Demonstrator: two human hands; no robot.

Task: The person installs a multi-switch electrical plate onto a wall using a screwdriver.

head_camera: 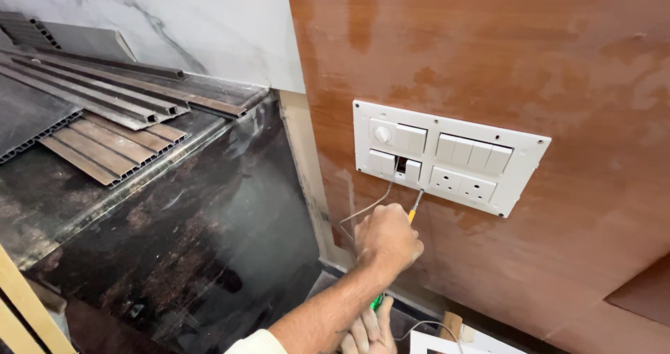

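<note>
A white switch plate (453,155) with several switches and two sockets is fixed to a brown wooden wall panel (530,61). My left hand (386,241) is closed around a screwdriver (415,206) with a yellow collar. Its tip touches the lower edge of the plate, below a gap in the switch row. A thin grey wire (373,204) hangs out of that gap and runs down past my left hand. My right hand (368,334) is low in the view, partly behind my left forearm. It grips a small green object (377,301) that is mostly hidden.
A dark glossy stone counter (181,221) lies to the left, with ribbed grey and brown panel strips (105,127) stacked on it. White marbled wall (181,19) stands behind. A white frame piece (436,343) and another wire lie at the bottom.
</note>
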